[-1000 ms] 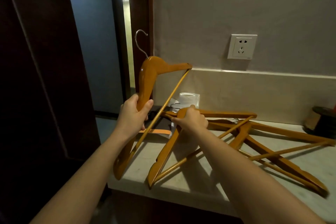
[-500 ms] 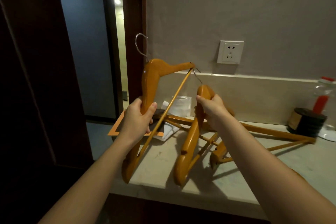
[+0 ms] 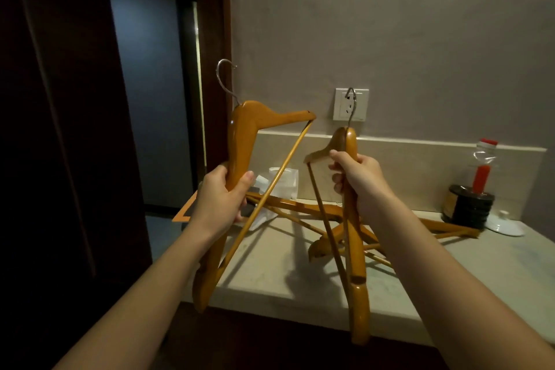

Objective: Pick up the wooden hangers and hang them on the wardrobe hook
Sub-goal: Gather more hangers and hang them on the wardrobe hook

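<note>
Fingers (image 3: pixel 338 180) of the right hand (image 3: pixel 359 177): curled round the upper arm of the second wooden hanger (image 3: pixel 359 309), held upright and edge-on above the counter (image 3: pixel 270 273), its metal hook (image 3: pixel 351 105) rising above the knuckles in front of a wall socket (image 3: pixel 362 105). Left hand (image 3: pixel 223 198): wrapped round one arm of the first wooden hanger (image 3: pixel 240 141), thumb forward; hanger tilted, steel hook (image 3: pixel 223 75) above the grip, lower end hanging below the wrist past the counter edge, crossbar running diagonally just right of the thumb. Between and beyond both grips: remaining wooden hangers (image 3: pixel 300 209), lying crossed flat on the counter, reaching well to the right of the right hand. Behind the left thumb: white wrapped packets (image 3: pixel 283 180), beside an orange-edged tray (image 3: pixel 183 213) that projects past the counter's end. Far right of the right hand, against the wall: clear bottle (image 3: pixel 482 165) with red cap, black round stack (image 3: pixel 468 204), white dish (image 3: pixel 506 224). Left of the left hand: dark wooden panel (image 3: pixel 60 129), with a dim passage beyond.
</note>
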